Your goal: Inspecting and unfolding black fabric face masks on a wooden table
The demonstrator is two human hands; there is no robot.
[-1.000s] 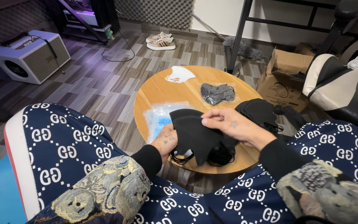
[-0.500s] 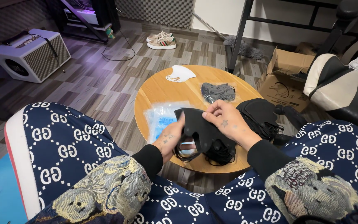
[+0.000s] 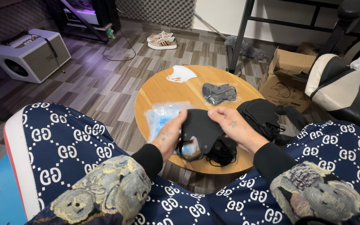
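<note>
Now both hands have drawn in closer over the round wooden desk [image 3: 159, 89]: compared with a second ago, when the black face mask [image 3: 201, 127] was spread wider and held out toward the right, it is bunched between them just above the near half of the desk. The left hand [image 3: 169, 135] has come up from under the cloth, and its fingers [image 3: 181, 118] are pressed onto the mask's left edge, pinching it; the right hand [image 3: 232, 129] pinches the upper right edge, its fingers [image 3: 214, 115] curled over the fabric. This reads as the mask being gathered or folded smaller rather than opened out, though that is only a judgement. Below the mask lies a small heap of black masks [image 3: 221, 152] with loose ear loops, touching the desk near its front edge. As for containers, a clear plastic bag [image 3: 161, 116] with something light blue inside lies flat just left of the hands, partly under the held mask; a second clear packet [image 3: 218, 92] holding grey masks sits further back, well apart from the hands. A white mask [image 3: 181, 74] lies unwrapped at the far edge. A cardboard box [image 3: 288, 75] stands open on the floor to the right; its contents cannot be told.
</note>
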